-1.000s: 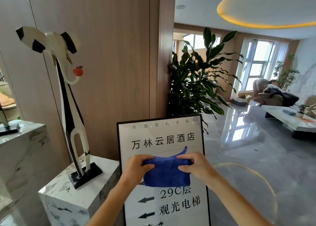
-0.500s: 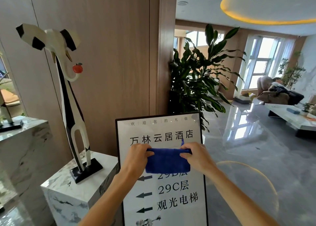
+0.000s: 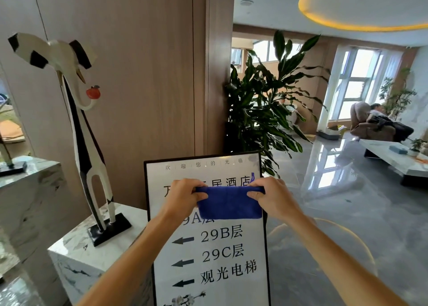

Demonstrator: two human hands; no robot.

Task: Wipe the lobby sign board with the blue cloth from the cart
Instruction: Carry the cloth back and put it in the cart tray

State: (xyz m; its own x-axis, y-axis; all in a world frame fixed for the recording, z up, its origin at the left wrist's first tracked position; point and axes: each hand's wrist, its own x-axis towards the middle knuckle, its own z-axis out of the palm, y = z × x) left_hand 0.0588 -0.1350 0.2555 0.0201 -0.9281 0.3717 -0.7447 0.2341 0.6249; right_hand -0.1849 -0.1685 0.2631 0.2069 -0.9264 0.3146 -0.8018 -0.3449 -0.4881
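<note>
Lobby interior: wood-panelled wall (image 3: 129, 86) on the far side of the hands, glossy grey floor (image 3: 347, 224) extending to the right of the right hand. A framed sign board (image 3: 220, 259) stands upright directly in front of the person, white face with black characters and left-pointing arrows. The left hand (image 3: 183, 197) and right hand (image 3: 271, 195) each pinch an upper corner of the blue cloth (image 3: 229, 204), fingers curled over its top edge and thumbs on the near side. The cloth hangs flat between the two hands, over the upper-middle of the board face, covering part of the heading; whether it touches the face cannot be determined. Left of the left hand, a black-and-white animal sculpture (image 3: 78, 120) stands on a marble plinth (image 3: 92, 254). Beyond the right hand, a large potted plant (image 3: 266, 106) stands beside the wall's edge.
</note>
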